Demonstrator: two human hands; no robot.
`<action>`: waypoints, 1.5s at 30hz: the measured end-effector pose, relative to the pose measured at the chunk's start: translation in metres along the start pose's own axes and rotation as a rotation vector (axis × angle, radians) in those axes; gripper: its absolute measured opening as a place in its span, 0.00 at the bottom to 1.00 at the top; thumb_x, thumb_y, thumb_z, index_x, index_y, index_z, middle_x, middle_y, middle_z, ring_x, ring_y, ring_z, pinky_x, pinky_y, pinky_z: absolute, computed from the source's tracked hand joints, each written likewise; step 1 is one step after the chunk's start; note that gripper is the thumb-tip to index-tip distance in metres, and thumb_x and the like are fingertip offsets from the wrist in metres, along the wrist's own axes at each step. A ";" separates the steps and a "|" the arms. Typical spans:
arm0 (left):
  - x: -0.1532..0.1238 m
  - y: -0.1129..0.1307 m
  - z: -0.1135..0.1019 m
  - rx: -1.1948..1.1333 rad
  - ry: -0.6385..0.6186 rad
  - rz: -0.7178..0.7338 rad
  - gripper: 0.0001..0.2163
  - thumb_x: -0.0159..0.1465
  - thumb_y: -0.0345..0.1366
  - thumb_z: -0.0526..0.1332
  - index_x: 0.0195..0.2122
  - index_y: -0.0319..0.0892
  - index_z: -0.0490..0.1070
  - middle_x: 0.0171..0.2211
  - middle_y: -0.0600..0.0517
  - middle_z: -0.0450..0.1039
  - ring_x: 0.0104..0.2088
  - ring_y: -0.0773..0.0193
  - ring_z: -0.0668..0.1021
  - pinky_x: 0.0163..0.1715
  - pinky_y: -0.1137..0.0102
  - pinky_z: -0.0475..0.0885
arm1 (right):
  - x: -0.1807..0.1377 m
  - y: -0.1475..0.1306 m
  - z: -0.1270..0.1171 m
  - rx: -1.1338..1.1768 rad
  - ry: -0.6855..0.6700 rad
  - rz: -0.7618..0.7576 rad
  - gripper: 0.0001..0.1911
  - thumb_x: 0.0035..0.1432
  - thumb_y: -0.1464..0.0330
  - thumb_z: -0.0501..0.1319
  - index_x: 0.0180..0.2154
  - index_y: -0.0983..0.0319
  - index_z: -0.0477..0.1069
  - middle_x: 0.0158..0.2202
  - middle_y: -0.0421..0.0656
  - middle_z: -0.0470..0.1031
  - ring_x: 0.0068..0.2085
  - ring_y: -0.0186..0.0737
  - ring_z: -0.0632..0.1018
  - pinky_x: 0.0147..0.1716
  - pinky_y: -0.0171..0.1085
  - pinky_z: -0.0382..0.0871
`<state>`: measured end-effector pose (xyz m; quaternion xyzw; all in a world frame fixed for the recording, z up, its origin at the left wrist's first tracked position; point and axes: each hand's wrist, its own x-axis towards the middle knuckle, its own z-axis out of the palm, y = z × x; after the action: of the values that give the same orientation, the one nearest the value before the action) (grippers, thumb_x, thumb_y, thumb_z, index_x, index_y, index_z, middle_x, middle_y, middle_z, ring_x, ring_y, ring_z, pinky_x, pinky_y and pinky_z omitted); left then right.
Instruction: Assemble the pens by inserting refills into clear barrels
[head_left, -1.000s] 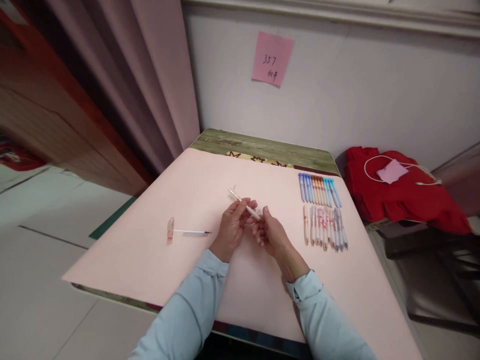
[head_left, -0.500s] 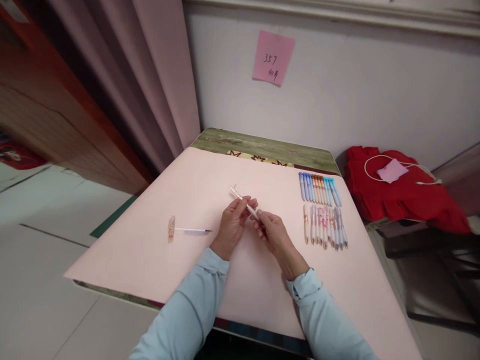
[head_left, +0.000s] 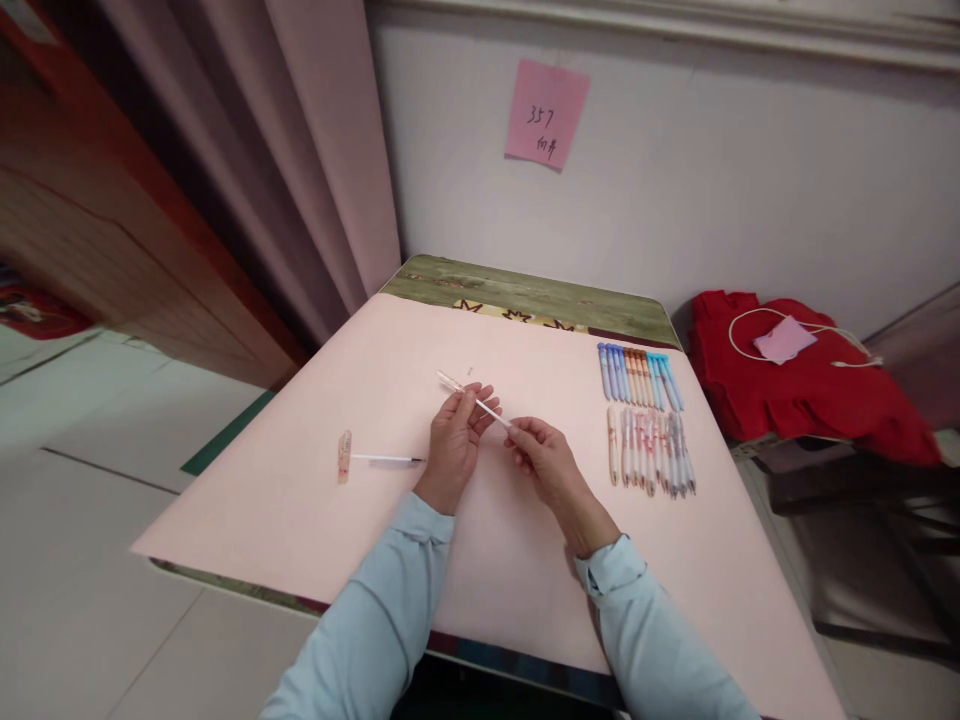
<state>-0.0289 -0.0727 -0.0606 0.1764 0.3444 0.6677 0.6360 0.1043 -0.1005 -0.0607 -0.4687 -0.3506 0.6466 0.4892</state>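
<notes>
Over the middle of the table, my left hand (head_left: 455, 440) grips a pale, clear pen barrel (head_left: 448, 381) between thumb and fingers. A thin white pen refill (head_left: 491, 411) runs from the barrel toward my right hand (head_left: 541, 455), which pinches its near end; the fingers hide that tip. Beyond the hands lies a tiny piece (head_left: 470, 371), too small to make out. Left of my left hand, another white refill (head_left: 382, 458) with a dark tip rests with its end against a short patterned piece (head_left: 344, 458).
Two rows of pens lie at the right: blue and brown ones (head_left: 637, 375) behind, pale ones (head_left: 652, 450) in front. A pink cloth (head_left: 480, 560) covers the table. Right of it, a red cloth (head_left: 720, 380) bears a white cable. A pink note hangs on the wall.
My left hand has moved slightly left with the barrel, away from my right hand. More of the thin white refill now shows between the hands.
</notes>
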 end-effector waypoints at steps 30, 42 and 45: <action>-0.022 0.128 -0.088 0.122 0.434 0.423 0.02 0.63 0.28 0.65 0.36 0.37 0.73 0.33 0.47 0.77 0.33 0.66 0.82 0.49 0.61 0.76 | 0.008 0.028 0.107 -1.077 -0.122 -0.384 0.05 0.57 0.65 0.65 0.35 0.54 0.80 0.40 0.42 0.80 0.41 0.42 0.77 0.39 0.39 0.66; -0.024 0.104 -0.069 0.136 0.237 0.262 0.08 0.59 0.31 0.68 0.39 0.36 0.73 0.36 0.44 0.79 0.37 0.62 0.82 0.49 0.61 0.76 | -0.002 0.018 0.118 -0.756 -0.067 -0.475 0.09 0.57 0.60 0.65 0.39 0.54 0.79 0.33 0.38 0.81 0.34 0.39 0.78 0.38 0.37 0.68; -0.023 0.112 -0.075 0.323 0.241 0.291 0.10 0.60 0.35 0.66 0.42 0.37 0.71 0.37 0.45 0.79 0.36 0.61 0.82 0.45 0.62 0.76 | -0.001 0.016 0.112 -0.842 -0.007 -0.472 0.08 0.59 0.61 0.62 0.35 0.54 0.79 0.32 0.37 0.81 0.33 0.38 0.77 0.35 0.36 0.67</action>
<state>-0.1578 -0.1076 -0.0317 0.2424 0.4911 0.7047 0.4511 -0.0070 -0.1052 -0.0394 -0.5315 -0.6804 0.3211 0.3893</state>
